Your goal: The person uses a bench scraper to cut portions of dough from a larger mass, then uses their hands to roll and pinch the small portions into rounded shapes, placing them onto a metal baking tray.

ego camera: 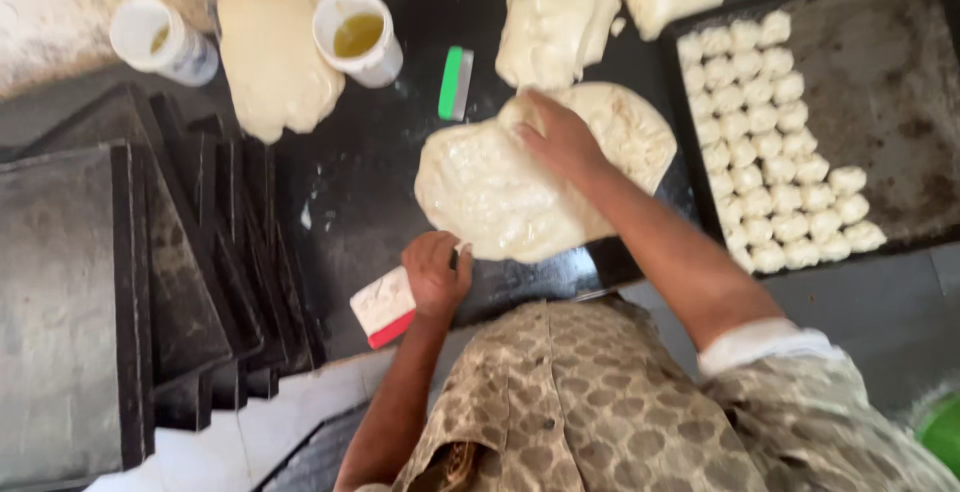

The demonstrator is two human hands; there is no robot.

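A flat, pale sheet of dough [500, 192] lies on the dark worktop in front of me. My right hand [558, 137] presses down on its far edge, fingers closed over a fold of dough. My left hand [435, 274] sits at the near edge of the sheet and grips a white scraper with a red edge [382, 308]. A dark baking tray [880, 82] at the right holds rows of several small cut dough pieces [770, 152].
More dough lumps [560, 12] lie at the back, another flat piece [272, 52] at the back left. A cup of yellow oil [358, 34] and a white cup [160, 40] stand nearby. A green scraper [455, 83] lies flat. Stacked dark trays [130, 272] fill the left.
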